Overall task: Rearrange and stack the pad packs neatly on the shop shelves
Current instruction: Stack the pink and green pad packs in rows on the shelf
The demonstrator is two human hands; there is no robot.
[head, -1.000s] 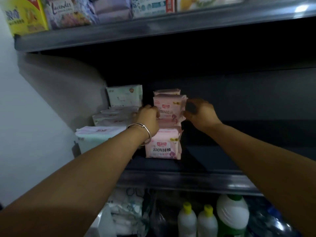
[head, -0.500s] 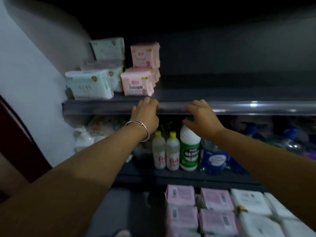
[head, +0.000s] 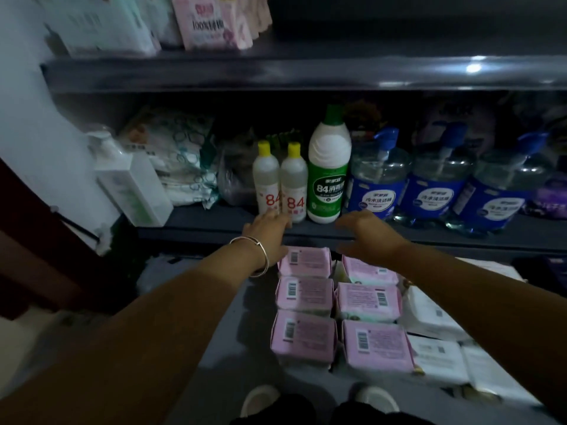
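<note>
Several pink pad packs (head: 304,294) lie flat in two columns on the lowest shelf, barcodes up, with white packs (head: 432,314) to their right. My left hand (head: 267,231), a bangle on its wrist, hovers with relaxed fingers above the top-left pink pack. Over the top-right pink pack (head: 366,268) my right hand (head: 365,233) hangs with fingers spread, holding nothing. On the upper shelf at top left stand the stacked pink packs (head: 211,23) beside pale green packs (head: 104,29).
The middle shelf (head: 214,228) carries two small yellow-capped bottles (head: 280,185), a green-labelled bottle (head: 329,167), three blue pump bottles (head: 435,185), a white box (head: 135,185) and wrapped cloths. A white wall stands on the left. My shoes show at the bottom edge.
Both hands let go of the pink stack on the upper shelf and dropped past the bottle shelf to the pink packs below. The view tilted down with them.
</note>
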